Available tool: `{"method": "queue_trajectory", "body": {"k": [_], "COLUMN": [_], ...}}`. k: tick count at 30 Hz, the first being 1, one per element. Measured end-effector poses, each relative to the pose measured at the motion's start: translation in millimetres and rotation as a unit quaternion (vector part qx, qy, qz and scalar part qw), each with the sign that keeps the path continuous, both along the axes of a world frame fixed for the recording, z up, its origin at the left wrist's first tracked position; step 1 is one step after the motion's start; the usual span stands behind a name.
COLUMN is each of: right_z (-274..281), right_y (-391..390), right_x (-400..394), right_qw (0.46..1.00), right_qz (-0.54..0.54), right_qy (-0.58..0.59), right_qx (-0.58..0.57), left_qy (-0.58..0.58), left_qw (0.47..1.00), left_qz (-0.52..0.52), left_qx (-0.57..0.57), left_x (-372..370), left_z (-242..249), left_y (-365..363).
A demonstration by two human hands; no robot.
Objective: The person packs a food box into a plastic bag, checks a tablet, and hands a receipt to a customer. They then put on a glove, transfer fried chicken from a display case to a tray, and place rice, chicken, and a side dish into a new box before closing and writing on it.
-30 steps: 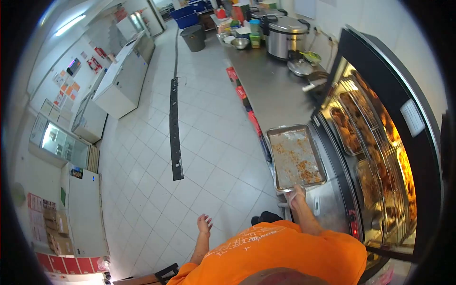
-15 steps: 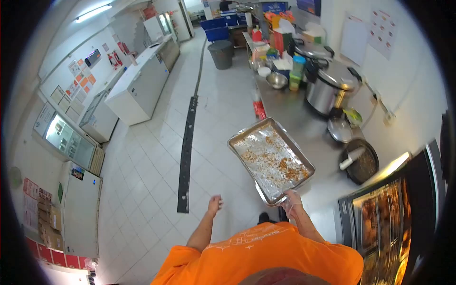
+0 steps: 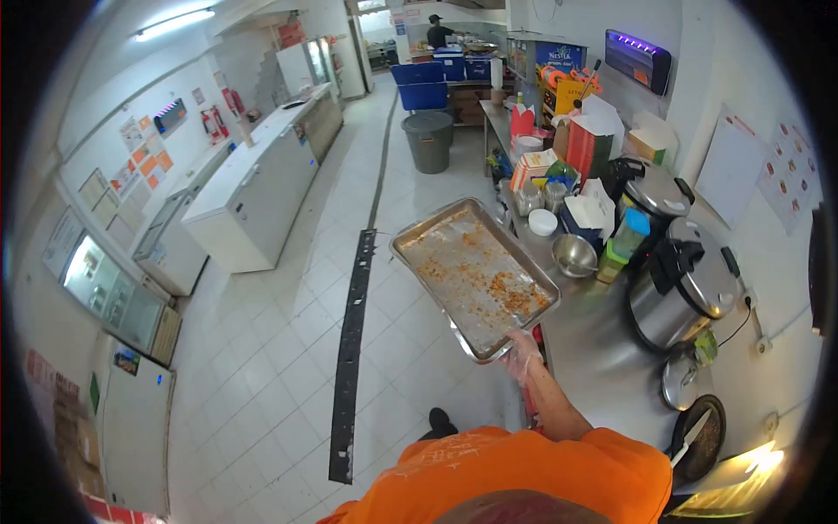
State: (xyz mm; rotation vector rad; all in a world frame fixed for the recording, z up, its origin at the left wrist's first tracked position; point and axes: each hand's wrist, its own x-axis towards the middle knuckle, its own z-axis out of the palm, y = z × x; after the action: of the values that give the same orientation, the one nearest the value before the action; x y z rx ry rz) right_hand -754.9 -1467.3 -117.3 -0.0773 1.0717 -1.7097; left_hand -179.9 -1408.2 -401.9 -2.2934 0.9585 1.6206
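My right hand (image 3: pixel 523 356), in a clear plastic glove, grips the near corner of a rectangular metal tray (image 3: pixel 449 301). The tray is held out over the floor, beside the steel counter's edge. Brown and orange crumbs (image 3: pixel 515 293) are scattered over its lining, thickest toward the right side. My left hand does not show in the current view. Below the tray, one dark shoe (image 3: pixel 443 423) stands on the tiles.
The steel counter (image 3: pixel 591 349) on the right bears cookers (image 3: pixel 685 284), a bowl (image 3: pixel 574 255), boxes and a dark pan (image 3: pixel 701 437). Ahead stands a grey bin (image 3: pixel 428 144). White freezers (image 3: pixel 253 205) line the left. A person (image 3: pixel 439 33) is at the far end.
The view has moved forward along the counter, and the bin and cookers appear nearer. The tray stays in my right hand. My left hand has gone out of view.
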Motion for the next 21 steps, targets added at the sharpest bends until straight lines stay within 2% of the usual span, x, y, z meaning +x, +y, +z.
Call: {"method": "queue_trajectory", "body": {"k": [3,6,7,8,9,11,12,13,14,16,18,19,21], "right_z": [13.8,-10.0,-10.9,-5.8,1.1,23.4,29.1,14.9,3.7,-6.4,-18.0,-14.4,0.3], "right_y": [-81.7,-143.2,-166.3,-189.6,-214.9,-266.3,-296.8,-328.1,-354.4,-425.0,-495.3,-537.6,-616.1], "right_x": [-32.1,-87.0,-101.2,-114.4,-127.9,-151.8,-169.8,-194.5,-214.1,-270.0,-319.0,-346.3,-381.5], "right_qw": [0.998,0.997,0.996,0.995,0.993,0.991,0.99,0.99,0.987,0.983,0.991,0.994,0.994], "right_qz": [-0.02,-0.014,-0.039,-0.063,-0.087,-0.107,-0.116,-0.123,-0.134,-0.157,-0.119,-0.1,-0.1], "right_qy": [0.018,0.023,0.018,0.013,0.009,0.012,0.015,0.018,0.006,-0.01,-0.029,-0.034,-0.03], "right_qx": [0.051,0.068,0.074,0.077,0.078,0.076,0.074,0.069,0.084,0.094,0.049,0.022,-0.041], "left_qy": [-0.006,-0.01,0.004,0.045,0.143,0.182,0.217,0.252,0.283,0.346,0.37,0.306,0.27], "left_qw": [0.999,0.987,0.979,0.975,0.975,0.963,0.943,0.927,0.911,0.899,0.899,0.928,0.945], "left_qz": [-0.036,-0.138,-0.165,-0.142,-0.038,-0.066,-0.055,-0.07,-0.084,-0.102,-0.14,-0.151,-0.134], "left_qx": [-0.012,-0.078,-0.119,-0.162,-0.166,-0.189,-0.246,-0.269,-0.288,-0.249,-0.186,-0.147,-0.125], "left_x": [-34.6,-97.6,-133.3,-178.8,-229.1,-341.4,-395.6,-450.2,-488.8,-561.6,-574.8,-581.8,-563.1], "left_z": [-5.6,-32.7,-45.1,-55.6,-58.7,-22.8,-6.8,14.0,27.4,38.5,28.9,27.5,16.1], "left_y": [-139.2,-298.6,-360.9,-425.2,-483.5,-591.5,-634.1,-675.7,-703.9,-758.5,-793.6,-810.0,-837.1]}}
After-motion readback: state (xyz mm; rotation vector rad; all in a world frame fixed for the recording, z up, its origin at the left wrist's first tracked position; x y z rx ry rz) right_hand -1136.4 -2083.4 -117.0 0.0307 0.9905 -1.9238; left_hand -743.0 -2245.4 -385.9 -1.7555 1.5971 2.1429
